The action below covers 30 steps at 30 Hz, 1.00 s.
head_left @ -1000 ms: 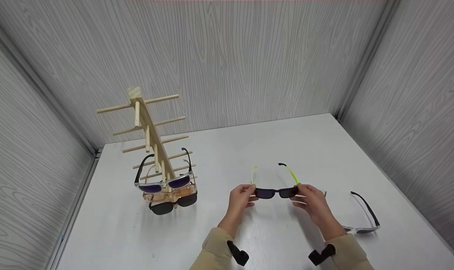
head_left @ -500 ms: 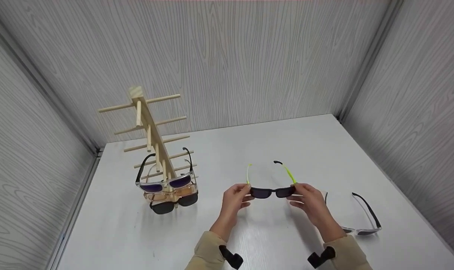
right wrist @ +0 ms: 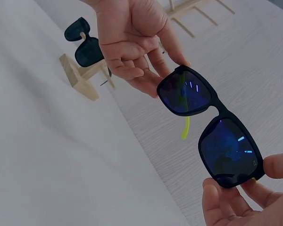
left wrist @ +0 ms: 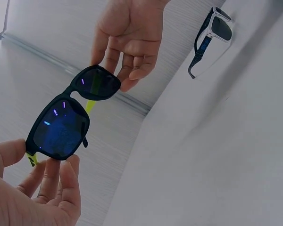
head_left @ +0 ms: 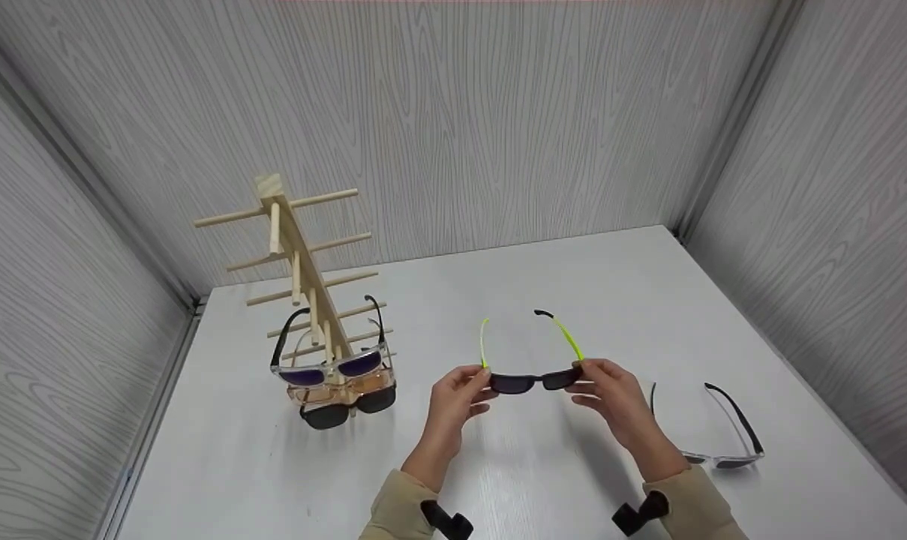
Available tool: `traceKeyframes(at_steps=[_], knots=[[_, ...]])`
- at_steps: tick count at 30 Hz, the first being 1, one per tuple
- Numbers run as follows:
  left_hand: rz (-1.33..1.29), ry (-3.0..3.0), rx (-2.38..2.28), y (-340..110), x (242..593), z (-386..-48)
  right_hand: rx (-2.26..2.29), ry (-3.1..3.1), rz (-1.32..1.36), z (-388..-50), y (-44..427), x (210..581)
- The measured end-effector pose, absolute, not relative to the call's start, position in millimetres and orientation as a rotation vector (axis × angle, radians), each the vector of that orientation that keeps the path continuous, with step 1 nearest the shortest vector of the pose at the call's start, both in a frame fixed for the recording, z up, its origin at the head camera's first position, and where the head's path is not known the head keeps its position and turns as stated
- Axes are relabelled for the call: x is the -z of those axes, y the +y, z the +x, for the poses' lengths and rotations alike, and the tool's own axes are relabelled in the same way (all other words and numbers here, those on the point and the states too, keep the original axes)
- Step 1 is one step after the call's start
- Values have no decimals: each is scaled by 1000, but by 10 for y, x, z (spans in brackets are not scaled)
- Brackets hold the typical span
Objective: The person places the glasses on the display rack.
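Black-framed sunglasses (head_left: 512, 384) with dark lenses and yellow-green temples are held up between both hands, temples unfolded and pointing away. The left hand (head_left: 453, 401) pinches one end of the frame between thumb and fingers; the right hand (head_left: 620, 397) pinches the other end by the hinge. In the left wrist view the lenses (left wrist: 61, 129) show bluish reflections, with the left hand (left wrist: 42, 193) at the lower corner. The right wrist view has the same sunglasses (right wrist: 228, 150), gripped by the right hand (right wrist: 250, 197) at the lower end.
A wooden rack (head_left: 303, 255) with side pegs stands at the left; several glasses hang on its lower part, the top pair (head_left: 359, 364) having purple lenses. Clear-framed sunglasses (head_left: 737, 463) with dark temples lie on the white table (head_left: 438, 315) near the right forearm. Wood-grain walls (head_left: 453, 127) surround the table.
Both hands have moved left with the black sunglasses, the left hand a little farther than the right. The temples appear slightly higher in the head view. The rack and its glasses stay put.
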<state>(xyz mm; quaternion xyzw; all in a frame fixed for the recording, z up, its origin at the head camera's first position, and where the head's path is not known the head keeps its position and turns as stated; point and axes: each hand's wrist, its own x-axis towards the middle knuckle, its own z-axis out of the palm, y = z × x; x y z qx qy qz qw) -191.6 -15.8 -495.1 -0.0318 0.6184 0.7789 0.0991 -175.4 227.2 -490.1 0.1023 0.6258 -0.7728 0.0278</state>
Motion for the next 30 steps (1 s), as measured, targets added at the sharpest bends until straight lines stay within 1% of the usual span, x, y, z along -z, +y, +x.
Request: traceKeyframes(at_steps=[3,10,13,20,30], knots=[[-84,1831,-2310,-201,4883,-1875,2385,1939,270,-1750,2248,4876],[-54,1857,-2303,-267,4537,-1672,2381,1955,239,-1753,2203,4798],[-40,1886,-2296,-290,4542,-1675,2374,1963,213,-1751,2179,4764],[2,1968,-2308,-372,4678,-1718,2376,1952,180,-1753,2098,4691],[46,2048,-2310,-488,4616,-1625,2394,1917,101,-1758,1994,4617]])
